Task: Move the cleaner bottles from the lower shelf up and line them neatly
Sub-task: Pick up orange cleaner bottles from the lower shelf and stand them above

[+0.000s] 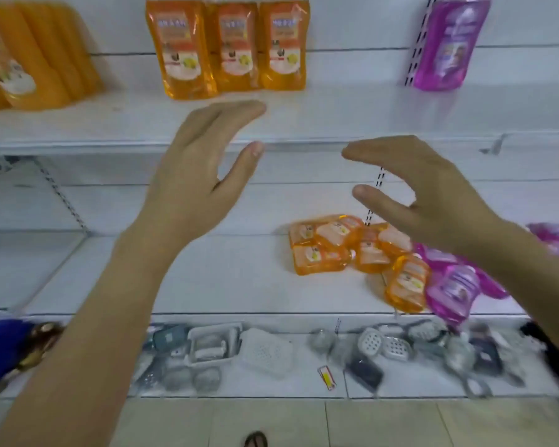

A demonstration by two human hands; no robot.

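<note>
Fingers (236, 116) of left hand (192, 182) and right hand (433, 201) spread empty; orange bottles (323, 246) crowd lower shelf (207, 279) right edge, labels blurred.

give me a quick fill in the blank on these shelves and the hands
The left hand and right hand hold ____.
In the middle of the upper shelf, ____ orange bottles stand together.
The lone upright bottle at its right end is ____.
The heaped bottles on the lower shelf lie toward its ____ end.
Missing: nothing; three; purple; right.
</note>
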